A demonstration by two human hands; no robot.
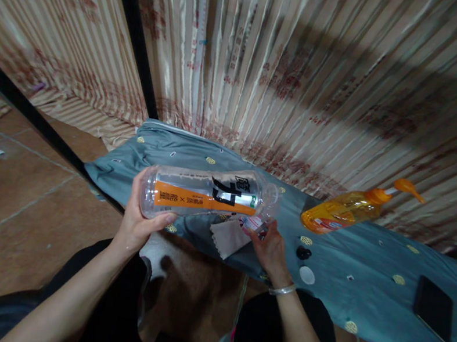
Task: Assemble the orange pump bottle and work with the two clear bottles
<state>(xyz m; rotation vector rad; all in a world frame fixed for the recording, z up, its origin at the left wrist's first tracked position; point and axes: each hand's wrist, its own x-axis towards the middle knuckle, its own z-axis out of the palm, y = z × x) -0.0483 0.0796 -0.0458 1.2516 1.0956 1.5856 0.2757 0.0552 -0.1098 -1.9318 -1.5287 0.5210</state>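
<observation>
From my end of the feed, head view: a clear plastic bottle (207, 194) with an orange printed band and black lettering lies sideways between both hands, over the teal cloth (373, 279). I see the left hand (135, 222) closed around its base end, thumb along the near side, fingers wrapping behind, firm contact. Right hand (271, 252) sits at the neck end, thumb and fingers bent with a narrow gap. I cannot tell whether it grips the neck or only a small printed piece (251, 222) by the thumb. A pale scalloped sheet (227, 240) shows just below the bottle, near that thumb. To the right of it: small black piece (303, 253), white disc (306, 275), orange pump bottle (338, 212) leaning, dark flat slab (434, 309) farther off.
</observation>
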